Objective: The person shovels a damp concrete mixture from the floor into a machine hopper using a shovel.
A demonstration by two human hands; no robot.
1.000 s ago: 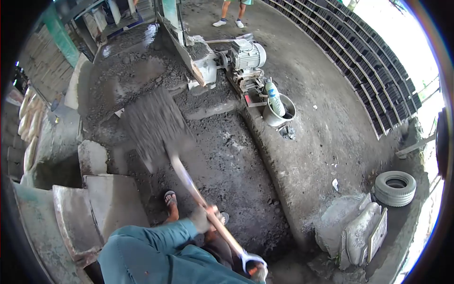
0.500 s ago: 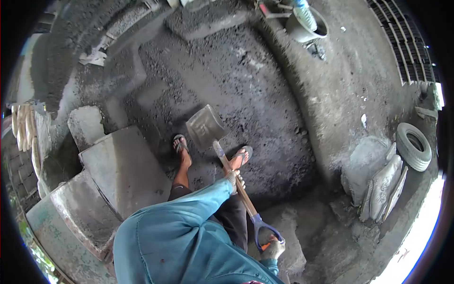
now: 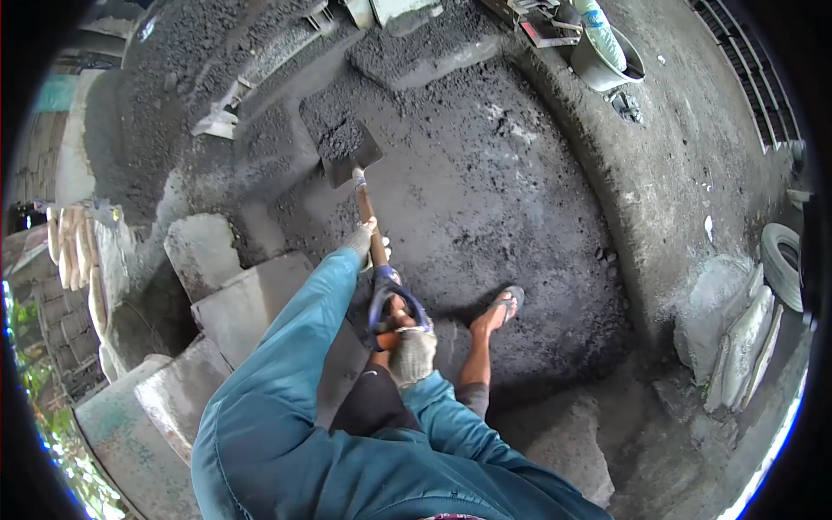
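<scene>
A shovel (image 3: 365,204) reaches forward from my body, its metal blade low over the grey floor. Dark, crumbly wet mix (image 3: 341,139) lies on and against the blade. Gloved, my left hand (image 3: 368,242) wraps round the wooden shaft partway down. My right hand (image 3: 412,354), also gloved, is closed on the blue D-shaped grip (image 3: 378,305) at the shaft's top end. Both of my feet are in sandals, one foot (image 3: 498,310) plainly visible on the floor and the other mostly hidden behind the grip and my right hand.
A raised ledge (image 3: 563,139) bounds the floor on the right, with a bucket (image 3: 604,62) holding a plastic bottle on it. Concrete slabs (image 3: 251,299) lie on the left. At right are leaning slabs (image 3: 741,347) and a tyre (image 3: 783,264). Dark gravelly material (image 3: 199,52) covers the far left.
The shovel has swung forward and left, and its bare blade now carries dark mix. Both hands moved with it, the right coming in before my body. The view has shifted left.
</scene>
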